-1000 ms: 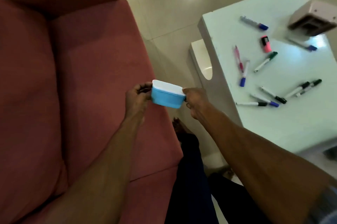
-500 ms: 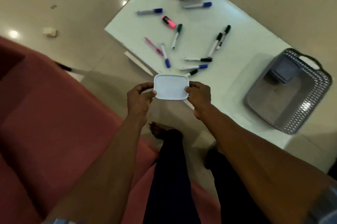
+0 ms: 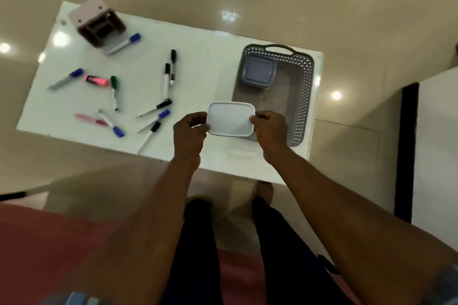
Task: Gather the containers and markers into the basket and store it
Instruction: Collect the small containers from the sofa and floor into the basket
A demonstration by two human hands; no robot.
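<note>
- White-lidded container [image 3: 230, 118] held between both hands, seen from above in the head view; only its lid and rim show.
- Left hand [image 3: 190, 131] pinches the container's left edge, fingers curled round it.
- Right hand [image 3: 271, 128] pinches the right edge the same way.
- Container sits in the air over the near left corner of the grey basket [image 3: 303, 96], above the white table [image 3: 198, 61].
- Basket stands on the table's right end; a grey lidded container [image 3: 259, 70] lies in its far left corner.
- Markers [image 3: 166, 80] lie scattered across the table's left half, blue, black, green and pink caps.
- Pink highlighter [image 3: 97, 80] among them.
- Pinkish holder [image 3: 98, 24] on its side at the far left corner.
- Red sofa [image 3: 49, 242] at lower left.
</note>
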